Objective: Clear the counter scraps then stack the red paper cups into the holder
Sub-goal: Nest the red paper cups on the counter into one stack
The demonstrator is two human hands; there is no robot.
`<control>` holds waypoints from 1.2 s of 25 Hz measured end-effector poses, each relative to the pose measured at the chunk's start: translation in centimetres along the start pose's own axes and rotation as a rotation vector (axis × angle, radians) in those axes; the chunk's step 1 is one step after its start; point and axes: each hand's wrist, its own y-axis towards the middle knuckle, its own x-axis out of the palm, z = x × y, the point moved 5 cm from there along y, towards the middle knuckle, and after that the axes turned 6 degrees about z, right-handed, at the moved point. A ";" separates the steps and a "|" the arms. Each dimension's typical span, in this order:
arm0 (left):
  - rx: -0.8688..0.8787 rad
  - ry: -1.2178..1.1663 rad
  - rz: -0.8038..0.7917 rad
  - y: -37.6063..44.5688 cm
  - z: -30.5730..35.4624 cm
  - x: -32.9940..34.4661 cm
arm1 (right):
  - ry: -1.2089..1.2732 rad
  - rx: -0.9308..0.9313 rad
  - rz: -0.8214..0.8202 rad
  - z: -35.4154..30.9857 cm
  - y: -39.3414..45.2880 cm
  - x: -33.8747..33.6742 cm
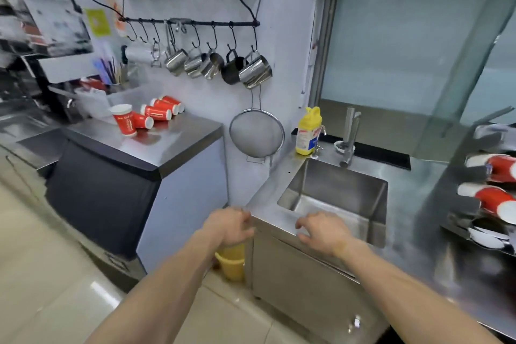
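Several red paper cups lie on their sides on the steel top of the ice machine (pixel 178 139) at the left; one red cup (pixel 123 119) stands upright among them. A cup holder (pixel 472 204) at the far right edge carries stacks of red cups (pixel 494 198) lying sideways. My left hand (pixel 230 225) hovers with fingers curled at the front corner of the sink counter, above a yellow bin (pixel 231 261) on the floor; whether it holds anything I cannot tell. My right hand (pixel 321 229) is over the sink's front rim, fingers spread, holding nothing.
A steel sink (pixel 371 190) sits in the counter, with a tap (pixel 349 137) and a yellow bottle (pixel 307 131) behind it. Metal jugs (pixel 255 71) and a strainer (pixel 256 134) hang on the wall. A gap of tiled floor lies between machine and counter.
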 end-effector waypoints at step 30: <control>-0.475 -0.054 0.077 -9.3 -30.3 0.1 | 0.061 -0.381 0.109 -25.0 23.2 -0.4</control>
